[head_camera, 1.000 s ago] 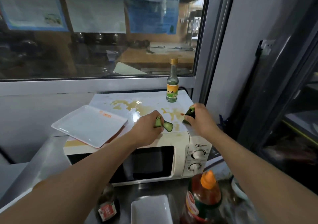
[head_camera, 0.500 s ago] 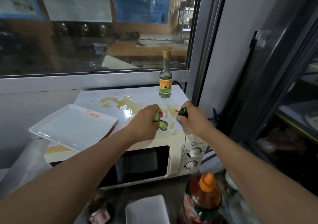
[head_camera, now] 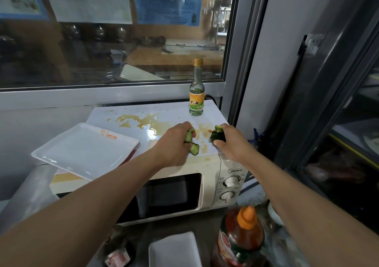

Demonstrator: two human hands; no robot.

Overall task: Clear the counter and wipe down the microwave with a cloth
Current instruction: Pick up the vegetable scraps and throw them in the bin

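A cream microwave (head_camera: 213, 165) stands on the steel counter, its white top smeared with a brown spill (head_camera: 143, 122). My left hand (head_camera: 174, 143) is over the top's front right part and grips green cucumber pieces (head_camera: 191, 142). Just to the right, my right hand (head_camera: 229, 141) is closed on more cucumber pieces (head_camera: 217, 135) near the top's right edge. A small glass bottle (head_camera: 196, 93) with a yellow label stands at the back right of the top. A white square plate (head_camera: 84, 149) lies tilted over the top's left front corner. No cloth is in view.
A big sauce bottle with an orange cap (head_camera: 241, 238) stands on the counter in front of the microwave dials. A white dish (head_camera: 174, 250) and a dark jar (head_camera: 118, 254) sit at the near edge. A window runs behind; a dark cabinet (head_camera: 338, 123) stands to the right.
The view has shifted slightly, so the microwave sits lower left in frame. Both hands stay on the microwave top holding cucumber pieces, with little movement between them.
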